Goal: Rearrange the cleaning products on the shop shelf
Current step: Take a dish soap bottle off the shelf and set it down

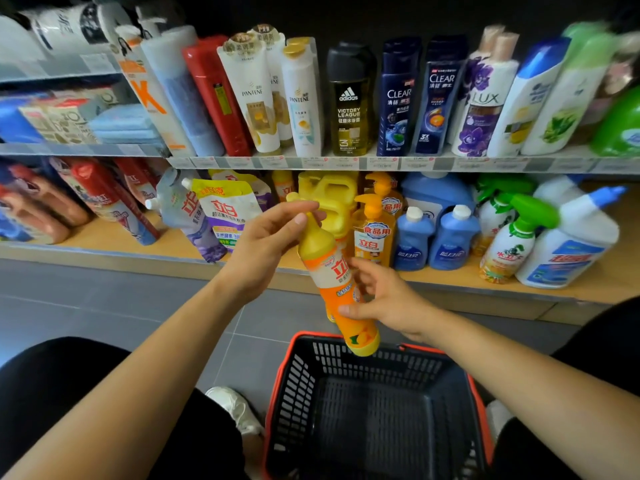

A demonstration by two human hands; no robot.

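A yellow-and-orange dish soap bottle (337,282) hangs tilted in the air in front of the bottom shelf (180,247), above the basket. My left hand (266,247) grips its yellow neck just under the cap. My right hand (384,299) holds the lower body, thumb and fingers curled round the orange label. On the bottom shelf behind stand an orange pump bottle (374,230), yellow jugs (329,199), blue bottles (414,240) and refill pouches (221,213).
A dark shopping basket with a red rim (277,382) sits on the grey tiled floor between my knees. White toilet-cleaner bottles (568,244) and a green-trigger spray bottle (512,237) stand at the right. Shampoo bottles (349,102) line the shelf above.
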